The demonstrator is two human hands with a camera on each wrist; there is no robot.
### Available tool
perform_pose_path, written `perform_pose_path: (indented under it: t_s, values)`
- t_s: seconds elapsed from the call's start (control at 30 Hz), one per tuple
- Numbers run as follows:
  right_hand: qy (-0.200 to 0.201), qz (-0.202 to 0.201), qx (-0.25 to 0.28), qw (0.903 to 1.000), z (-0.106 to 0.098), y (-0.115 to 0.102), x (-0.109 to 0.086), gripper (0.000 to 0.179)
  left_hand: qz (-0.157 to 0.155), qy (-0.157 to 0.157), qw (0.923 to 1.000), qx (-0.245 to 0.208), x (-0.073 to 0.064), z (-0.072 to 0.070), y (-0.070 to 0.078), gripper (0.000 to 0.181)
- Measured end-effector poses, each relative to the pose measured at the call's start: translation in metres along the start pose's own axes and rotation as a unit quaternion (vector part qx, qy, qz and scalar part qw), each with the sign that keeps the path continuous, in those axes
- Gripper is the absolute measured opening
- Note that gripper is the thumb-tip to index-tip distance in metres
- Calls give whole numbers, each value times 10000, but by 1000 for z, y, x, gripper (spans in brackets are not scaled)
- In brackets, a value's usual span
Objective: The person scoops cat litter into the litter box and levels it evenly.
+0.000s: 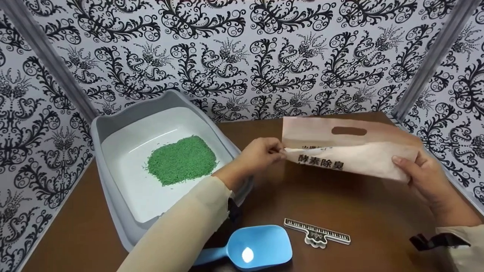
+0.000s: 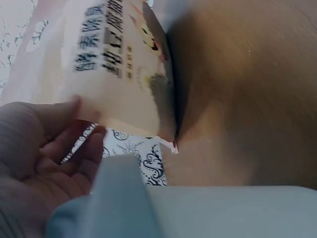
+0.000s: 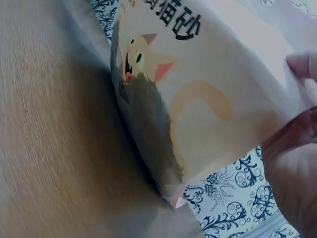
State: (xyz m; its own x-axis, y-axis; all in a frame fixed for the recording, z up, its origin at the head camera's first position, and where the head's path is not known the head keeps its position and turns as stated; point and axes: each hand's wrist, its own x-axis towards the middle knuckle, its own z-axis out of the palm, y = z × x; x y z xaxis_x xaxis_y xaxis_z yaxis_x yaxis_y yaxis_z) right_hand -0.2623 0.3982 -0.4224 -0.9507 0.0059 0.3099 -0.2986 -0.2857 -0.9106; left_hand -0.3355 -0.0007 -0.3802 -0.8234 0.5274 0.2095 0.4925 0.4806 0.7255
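A pale cat litter bag (image 1: 355,164) with dark printed characters stands on the brown table, its top folded over and a handle slot showing behind the fold. My left hand (image 1: 261,155) pinches the bag's left edge near the top. At the opposite edge my right hand (image 1: 427,179) grips it, thumb on the front. The left wrist view shows the bag's printed front (image 2: 129,94) beside my left thumb. A cartoon cat and a see-through window with brownish contents appear on the bag (image 3: 208,134) in the right wrist view.
A grey-rimmed litter box (image 1: 136,196) stands at the left, holding a patch of green pellets (image 1: 181,160). In front lie a blue scoop (image 1: 261,245) and a piano-key-patterned clip (image 1: 315,234). Patterned walls (image 1: 242,60) bound the brown table (image 1: 355,204).
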Motion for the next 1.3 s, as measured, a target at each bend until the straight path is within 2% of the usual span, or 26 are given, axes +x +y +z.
perform_pose_path:
  t_s: [0.1,0.2,0.37,0.53,0.67,0.83,0.97,1.07,1.13,1.17,1.2,1.23,1.27,1.3]
  values:
    - [167,69,-73,9998,0,-3,2,34,-229,246,9984,-458,4,2,2,9]
    - [384,172,-249,9988,4,-4,3,32,-412,441,9970,-477,7,3,3,9]
    - [673,579,-749,9932,7,-3,5,28,-801,484,9956,41,10,5,4,9]
    - [769,1207,-1088,9837,3,-1,6,23,-1041,244,9921,655,15,5,5,13]
    - [784,1604,-1221,9763,3,5,6,18,-1177,64,9895,841,16,6,4,18]
    - [812,1706,-1347,9727,3,11,7,15,-1230,-22,9881,928,15,9,2,23]
    - [835,1761,-1231,9731,1,14,7,16,-1192,131,9824,1432,14,12,1,16]
    - [825,1844,-1126,9729,0,14,6,15,-902,286,9720,2152,13,17,4,11]
    - [826,1855,-1092,9731,0,14,5,15,-385,279,9626,2669,13,21,7,9]
    - [829,1854,-1078,9732,0,14,5,15,3,206,9564,2915,13,23,9,8]
    - [837,1846,-1065,9734,0,14,5,16,424,80,9483,3145,13,26,11,7]
    - [846,1843,-1063,9734,0,13,5,16,872,-75,9371,3380,13,29,13,8]
    - [855,1841,-1056,9735,0,13,5,17,1303,-242,9223,3631,13,32,15,10]
    - [861,1840,-1046,9735,1,12,5,17,1684,-414,9041,3905,13,35,16,13]
